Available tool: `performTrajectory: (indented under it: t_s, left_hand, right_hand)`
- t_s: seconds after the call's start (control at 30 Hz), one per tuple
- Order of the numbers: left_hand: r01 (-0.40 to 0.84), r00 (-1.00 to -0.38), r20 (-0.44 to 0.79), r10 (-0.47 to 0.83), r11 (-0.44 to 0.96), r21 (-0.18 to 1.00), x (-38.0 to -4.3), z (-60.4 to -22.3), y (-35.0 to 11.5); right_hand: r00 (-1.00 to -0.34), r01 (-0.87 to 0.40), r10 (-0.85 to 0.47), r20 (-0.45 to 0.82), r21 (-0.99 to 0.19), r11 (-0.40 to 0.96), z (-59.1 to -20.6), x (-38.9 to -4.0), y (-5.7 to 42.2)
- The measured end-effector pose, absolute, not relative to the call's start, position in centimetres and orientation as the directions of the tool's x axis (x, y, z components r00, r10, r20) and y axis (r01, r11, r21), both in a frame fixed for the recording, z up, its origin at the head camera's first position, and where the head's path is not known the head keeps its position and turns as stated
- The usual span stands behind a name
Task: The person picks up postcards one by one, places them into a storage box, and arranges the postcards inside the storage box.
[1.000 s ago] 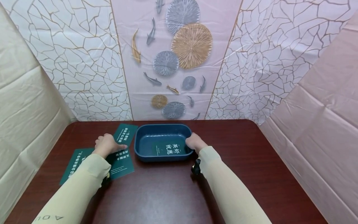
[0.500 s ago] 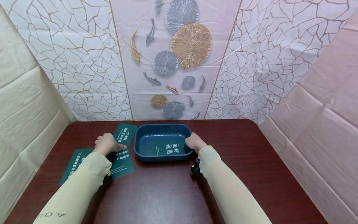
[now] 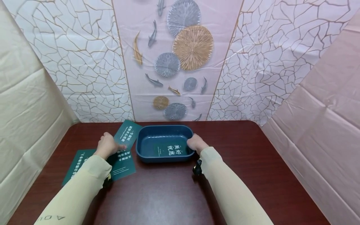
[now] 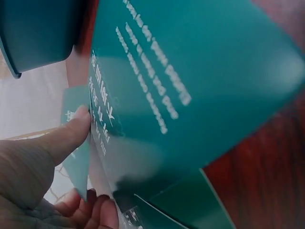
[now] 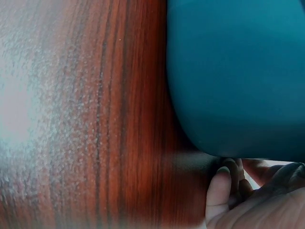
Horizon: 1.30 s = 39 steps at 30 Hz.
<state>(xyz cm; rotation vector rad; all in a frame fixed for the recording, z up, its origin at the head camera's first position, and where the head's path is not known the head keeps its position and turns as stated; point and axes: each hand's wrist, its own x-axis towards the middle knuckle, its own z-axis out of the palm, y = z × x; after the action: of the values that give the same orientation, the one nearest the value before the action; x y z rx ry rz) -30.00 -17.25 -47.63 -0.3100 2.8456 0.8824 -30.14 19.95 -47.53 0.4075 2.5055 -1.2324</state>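
My left hand (image 3: 107, 145) pinches a dark green card (image 3: 127, 134) printed with white characters. The thumb (image 4: 71, 131) lies on one face and the curled fingers (image 4: 105, 210) are behind it; the card is tilted up off the table. Under and beside it lie two more green cards: one nearer me (image 3: 123, 167) and one at the left (image 3: 77, 164), partly hidden by the sleeve. My right hand (image 3: 197, 143) holds the right end of a blue rectangular dish (image 3: 166, 159), its fingertips (image 5: 220, 183) low against the outer wall. Inside the dish a green card (image 3: 164, 150) with white characters lies flat.
The dark red wooden table (image 3: 157, 193) spreads out toward me and to the right. A patterned cloth backdrop (image 3: 168, 87) rises behind its far edge, with pale cloth walls (image 3: 315, 125) on both sides. Black wrist cameras (image 3: 197, 167) sit under the sleeves.
The card in my left hand has risen at its far end and shifted a little away from me. My right hand and the dish stay in place.
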Motion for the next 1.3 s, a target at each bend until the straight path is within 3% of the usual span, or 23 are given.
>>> performTrajectory:
  t_s: [0.17,0.4,0.57,0.9,1.3]
  left_hand:
    - [-0.217,-0.976,-0.162,-0.146,0.752,0.623,-29.8,-47.5,-17.7]
    - [-0.014,-0.995,0.058,-0.083,0.678,0.735,-29.6,-47.8,-18.7]
    - [0.038,-0.976,0.164,-0.142,0.634,0.773,-29.6,-47.5,-19.0]
    - [0.074,-0.924,0.253,-0.286,0.516,0.853,-29.1,-46.6,-18.4]
    - [0.207,-0.901,0.344,-0.266,0.435,0.877,-28.9,-46.0,-16.2]
  right_hand:
    - [-0.911,0.383,0.110,-0.399,-0.712,0.589,-47.6,-30.1,19.9]
    - [-0.909,0.386,0.115,-0.400,-0.708,0.591,-47.4,-30.0,19.9]
    - [-0.912,0.378,0.107,-0.396,-0.708,0.596,-47.4,-30.1,19.9]
    - [-0.914,0.373,0.103,-0.392,-0.713,0.594,-47.3,-30.0,20.0]
    - [-0.916,0.366,0.099,-0.388,-0.711,0.601,-47.4,-30.1,20.0]
